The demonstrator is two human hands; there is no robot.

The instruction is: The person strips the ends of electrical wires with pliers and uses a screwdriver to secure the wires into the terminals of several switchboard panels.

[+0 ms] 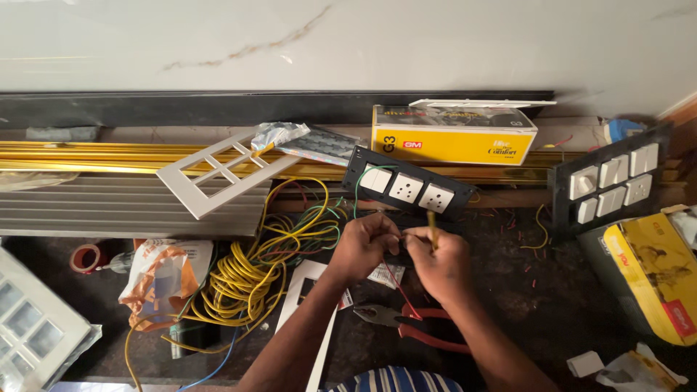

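Head view: yellow box (pixel 454 136), probably cardboard.

glossy plastic sockets (pixel 406 188), rubber-handled metal pliers (pixel 406 321)

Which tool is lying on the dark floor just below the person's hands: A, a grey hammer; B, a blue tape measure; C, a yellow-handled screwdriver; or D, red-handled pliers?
D: red-handled pliers lie on the dark floor, just under the right hand and left hand, which are pinching thin wires together.
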